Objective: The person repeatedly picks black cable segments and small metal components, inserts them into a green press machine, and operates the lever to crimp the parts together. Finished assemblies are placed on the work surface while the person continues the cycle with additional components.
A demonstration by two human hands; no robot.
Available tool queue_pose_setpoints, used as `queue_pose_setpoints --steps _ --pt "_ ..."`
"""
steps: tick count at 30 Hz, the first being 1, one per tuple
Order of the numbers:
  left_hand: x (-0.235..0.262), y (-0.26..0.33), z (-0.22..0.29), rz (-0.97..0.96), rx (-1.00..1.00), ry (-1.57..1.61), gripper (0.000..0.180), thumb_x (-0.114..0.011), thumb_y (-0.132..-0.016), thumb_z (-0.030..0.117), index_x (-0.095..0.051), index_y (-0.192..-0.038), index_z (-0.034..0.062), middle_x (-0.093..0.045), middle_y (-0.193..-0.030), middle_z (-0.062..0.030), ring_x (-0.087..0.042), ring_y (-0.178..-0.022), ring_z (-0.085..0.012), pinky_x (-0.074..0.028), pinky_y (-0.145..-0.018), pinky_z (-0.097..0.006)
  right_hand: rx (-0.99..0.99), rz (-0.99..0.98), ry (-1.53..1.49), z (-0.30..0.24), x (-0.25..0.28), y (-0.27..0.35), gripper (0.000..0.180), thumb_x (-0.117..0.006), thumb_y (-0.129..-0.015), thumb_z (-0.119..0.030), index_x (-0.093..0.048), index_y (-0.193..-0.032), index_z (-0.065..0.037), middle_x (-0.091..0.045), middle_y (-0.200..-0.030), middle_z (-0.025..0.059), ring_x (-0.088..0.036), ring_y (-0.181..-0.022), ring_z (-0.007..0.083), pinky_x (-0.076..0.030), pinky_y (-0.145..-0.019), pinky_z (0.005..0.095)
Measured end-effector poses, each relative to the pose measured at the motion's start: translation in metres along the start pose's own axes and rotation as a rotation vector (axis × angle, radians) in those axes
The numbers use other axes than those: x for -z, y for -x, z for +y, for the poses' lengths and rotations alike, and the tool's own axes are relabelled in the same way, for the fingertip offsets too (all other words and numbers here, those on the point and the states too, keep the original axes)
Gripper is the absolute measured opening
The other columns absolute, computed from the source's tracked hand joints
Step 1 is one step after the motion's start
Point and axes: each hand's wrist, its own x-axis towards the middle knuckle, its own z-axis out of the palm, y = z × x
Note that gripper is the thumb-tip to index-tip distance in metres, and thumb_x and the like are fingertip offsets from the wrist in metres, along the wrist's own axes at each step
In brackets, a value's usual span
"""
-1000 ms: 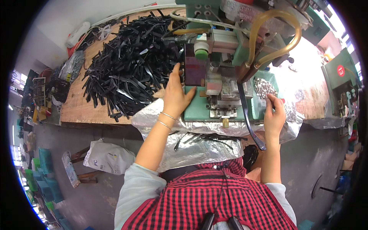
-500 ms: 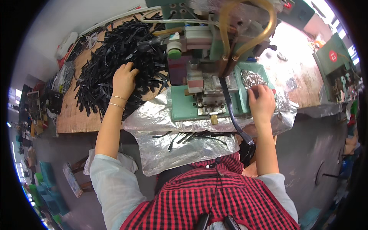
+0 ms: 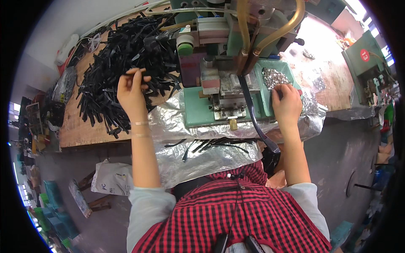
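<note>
While the left hand [image 3: 132, 93] curls over black strips [image 3: 105, 69] and the right hand [image 3: 287, 105] over metal bits [image 3: 273, 77], each grip narrow, contents unclear, the right forearm [image 3: 295, 158] could bump the dark strip [image 3: 252, 110] jutting from the machine [image 3: 195, 113].

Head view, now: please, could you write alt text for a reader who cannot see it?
Left hand is over a pile of black strips, and right hand is at small shiny pieces in a green tray. Between them, one dark strip sticks out from a machine.
</note>
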Motion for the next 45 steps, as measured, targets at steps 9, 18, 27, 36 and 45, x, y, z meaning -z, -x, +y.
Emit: queue_pose_setpoints --steps 9,18,27,36,45 --pt "-0.065 0.088 0.133 -0.862 -0.636 0.144 0.009 -0.064 -0.101 0.009 -0.066 -0.105 0.0016 -0.075 -0.11 -0.0168 -0.075 -0.089 -0.0253 -0.058 -0.073 -0.035 -0.117 0.085 -0.275 0.002 0.019 -0.012 0.009 -0.074 -0.091 -0.017 -0.071 -0.095 -0.009 -0.073 -0.09 0.01 -0.07 -0.087 0.0322 -0.054 -0.077 0.0435" --pt "-0.061 0.068 0.156 -0.366 -0.296 0.201 0.014 -0.056 -0.106 0.006 -0.063 -0.11 -0.0055 -0.075 -0.098 -0.0226 -0.072 -0.072 -0.02 -0.054 -0.061 -0.026 -0.16 -0.038 -0.102 0.0 0.02 0.01 0.014 -0.081 -0.083 -0.02 -0.074 -0.089 -0.009 -0.07 -0.094 0.0093 -0.067 -0.098 0.0325 -0.053 -0.087 0.0445" --pt "-0.083 0.023 0.163 -0.341 -0.525 0.103 0.014 -0.065 -0.105 0.007 -0.066 -0.112 -0.0048 -0.077 -0.099 -0.0191 -0.074 -0.071 -0.0188 -0.053 -0.061 -0.021 -0.146 -0.055 0.037 -0.001 0.018 -0.003 0.01 -0.075 -0.083 -0.018 -0.071 -0.087 -0.009 -0.071 -0.089 0.0095 -0.069 -0.091 0.033 -0.055 -0.078 0.0459" --pt "-0.055 0.053 0.154 -0.339 -0.498 0.132 0.015 -0.058 -0.106 0.006 -0.064 -0.113 -0.0058 -0.075 -0.103 -0.0258 -0.073 -0.072 -0.0216 -0.055 -0.064 -0.026 -0.175 -0.027 -0.244 0.008 0.028 0.009 0.007 -0.072 -0.086 -0.009 -0.075 -0.093 -0.008 -0.072 -0.096 0.012 -0.068 -0.096 0.036 -0.054 -0.085 0.0468" --pt "-0.096 0.036 0.146 -0.35 -0.54 0.138 0.014 -0.065 -0.102 -0.002 -0.066 -0.113 -0.0105 -0.076 -0.105 -0.0216 -0.076 -0.08 -0.0212 -0.059 -0.07 -0.025 -0.156 0.036 -0.02 -0.009 0.011 -0.001 0.012 -0.081 -0.083 -0.018 -0.073 -0.085 -0.009 -0.07 -0.092 0.0085 -0.068 -0.093 0.0321 -0.053 -0.082 0.0447"
